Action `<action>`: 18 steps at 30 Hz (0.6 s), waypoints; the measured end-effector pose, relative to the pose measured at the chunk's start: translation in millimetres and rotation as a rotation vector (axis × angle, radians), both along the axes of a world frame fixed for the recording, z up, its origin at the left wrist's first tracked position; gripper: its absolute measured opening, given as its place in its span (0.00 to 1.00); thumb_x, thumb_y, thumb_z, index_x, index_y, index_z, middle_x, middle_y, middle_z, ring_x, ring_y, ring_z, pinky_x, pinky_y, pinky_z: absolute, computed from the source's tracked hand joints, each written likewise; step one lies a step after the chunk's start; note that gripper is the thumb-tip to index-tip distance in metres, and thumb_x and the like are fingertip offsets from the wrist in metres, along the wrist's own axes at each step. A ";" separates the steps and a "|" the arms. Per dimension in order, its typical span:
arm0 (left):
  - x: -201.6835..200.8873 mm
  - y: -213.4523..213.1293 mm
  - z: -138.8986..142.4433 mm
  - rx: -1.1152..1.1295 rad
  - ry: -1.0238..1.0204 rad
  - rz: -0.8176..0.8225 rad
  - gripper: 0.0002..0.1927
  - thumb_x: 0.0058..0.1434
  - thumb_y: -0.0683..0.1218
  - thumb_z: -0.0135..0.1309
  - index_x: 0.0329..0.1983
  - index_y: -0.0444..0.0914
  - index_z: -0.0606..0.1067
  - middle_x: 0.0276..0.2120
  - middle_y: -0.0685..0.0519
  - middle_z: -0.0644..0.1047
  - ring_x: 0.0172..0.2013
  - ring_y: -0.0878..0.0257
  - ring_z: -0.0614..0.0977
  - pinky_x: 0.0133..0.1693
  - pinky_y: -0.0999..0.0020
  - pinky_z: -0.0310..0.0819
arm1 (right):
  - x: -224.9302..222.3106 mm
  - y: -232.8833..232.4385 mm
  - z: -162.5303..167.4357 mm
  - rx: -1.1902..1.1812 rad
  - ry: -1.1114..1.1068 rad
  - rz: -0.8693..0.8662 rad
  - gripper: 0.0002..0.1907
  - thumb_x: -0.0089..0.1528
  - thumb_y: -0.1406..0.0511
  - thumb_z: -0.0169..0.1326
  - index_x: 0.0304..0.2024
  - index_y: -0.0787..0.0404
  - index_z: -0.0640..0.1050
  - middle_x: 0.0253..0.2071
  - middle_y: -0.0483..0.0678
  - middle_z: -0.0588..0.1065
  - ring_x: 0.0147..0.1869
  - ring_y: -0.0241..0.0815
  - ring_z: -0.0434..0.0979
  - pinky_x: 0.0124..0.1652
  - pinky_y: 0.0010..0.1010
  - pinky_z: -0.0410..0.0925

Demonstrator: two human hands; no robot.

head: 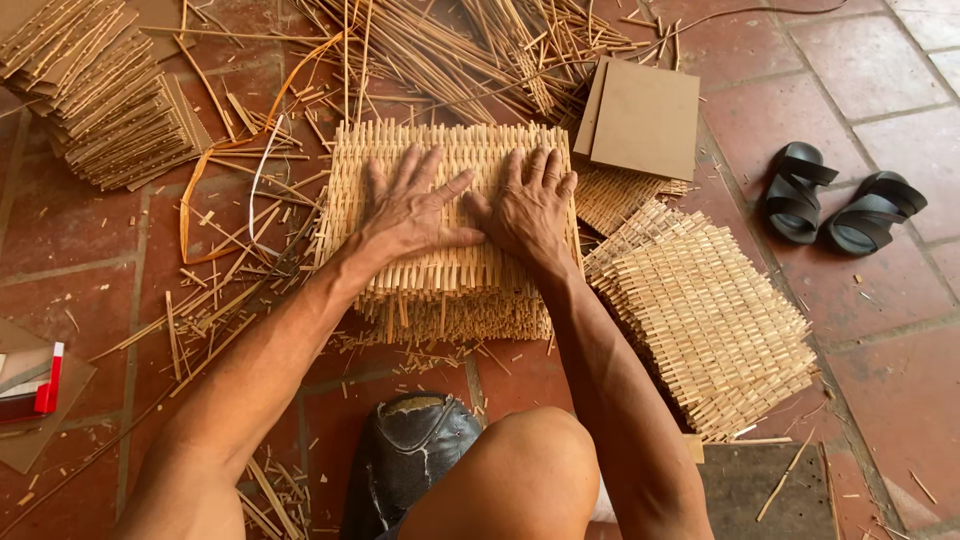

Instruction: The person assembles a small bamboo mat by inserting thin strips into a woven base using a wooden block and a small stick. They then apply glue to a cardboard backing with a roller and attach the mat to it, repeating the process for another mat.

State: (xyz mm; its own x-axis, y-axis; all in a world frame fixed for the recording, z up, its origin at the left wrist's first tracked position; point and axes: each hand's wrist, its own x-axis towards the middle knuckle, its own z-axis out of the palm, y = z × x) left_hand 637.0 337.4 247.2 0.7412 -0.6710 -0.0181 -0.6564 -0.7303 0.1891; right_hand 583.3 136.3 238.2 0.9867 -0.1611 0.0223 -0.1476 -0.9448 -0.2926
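The woven bamboo mat (440,200) on top of a stack of like mats (450,305) is lying at the centre of my view, on the red tile floor (880,300). I am pressing both palms flat on it: my left hand (415,210) with fingers spread wide and pointing toward twelve o'clock, my right hand (530,205) just beside it, fingers held closer together, the two thumbs nearly touching. Neither hand is pinching or gripping anything; both are lying open on the weave.

I judge this to be the squaring and flattening step, with the top mat being pushed down level onto the pile. As I read it, the next move is calling for even pressure and a check that the edges are lining up, since loose slat ends are sticking out along the near edge.

At four o'clock a second heap of mats (700,320) is fanning out, untidy. At one o'clock a cardboard sheet (645,115) is resting; at ten o'clock another mat bundle (100,90). Loose bamboo strips (450,50) are scattered at twelve o'clock, and black sandals (840,205) are sitting at three o'clock, well apart.
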 end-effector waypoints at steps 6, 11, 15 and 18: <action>-4.9 -5.4 6.0 0.043 0.054 0.026 0.59 0.42 0.89 0.32 0.76 0.61 0.52 0.77 0.45 0.37 0.76 0.44 0.36 0.61 0.19 0.19 | -10.9 -1.6 15.2 0.016 -0.030 -0.004 0.56 0.62 0.32 0.35 0.75 0.67 0.50 0.76 0.71 0.42 0.80 0.72 0.36 0.70 0.68 0.35; -15.2 -11.1 18.4 0.051 0.067 0.034 0.61 0.40 0.89 0.33 0.76 0.61 0.52 0.77 0.44 0.36 0.75 0.45 0.36 0.62 0.20 0.19 | -7.5 -9.5 14.0 0.106 0.004 0.007 0.51 0.64 0.36 0.40 0.75 0.62 0.50 0.76 0.68 0.40 0.80 0.69 0.32 0.69 0.69 0.33; -24.2 -12.6 29.1 0.089 0.087 0.052 0.59 0.42 0.88 0.31 0.77 0.60 0.53 0.78 0.44 0.36 0.76 0.43 0.37 0.66 0.23 0.20 | -39.6 -60.1 46.9 0.161 -0.237 0.065 0.42 0.65 0.45 0.49 0.76 0.51 0.54 0.78 0.62 0.46 0.81 0.59 0.36 0.71 0.64 0.36; -25.9 -13.7 33.5 0.065 0.140 0.020 0.63 0.39 0.89 0.32 0.77 0.58 0.51 0.77 0.43 0.36 0.76 0.42 0.37 0.65 0.22 0.23 | -136.8 -135.5 111.1 0.095 -0.540 0.197 0.27 0.73 0.55 0.50 0.72 0.58 0.66 0.71 0.58 0.67 0.75 0.54 0.64 0.70 0.48 0.59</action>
State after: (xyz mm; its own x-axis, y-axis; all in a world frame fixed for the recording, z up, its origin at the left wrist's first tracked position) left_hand 611.0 323.8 280.8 0.7414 -0.6504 -0.1653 -0.6123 -0.7565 0.2299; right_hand 446.5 0.8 349.3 0.8511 -0.0018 0.5249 0.2215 -0.9054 -0.3623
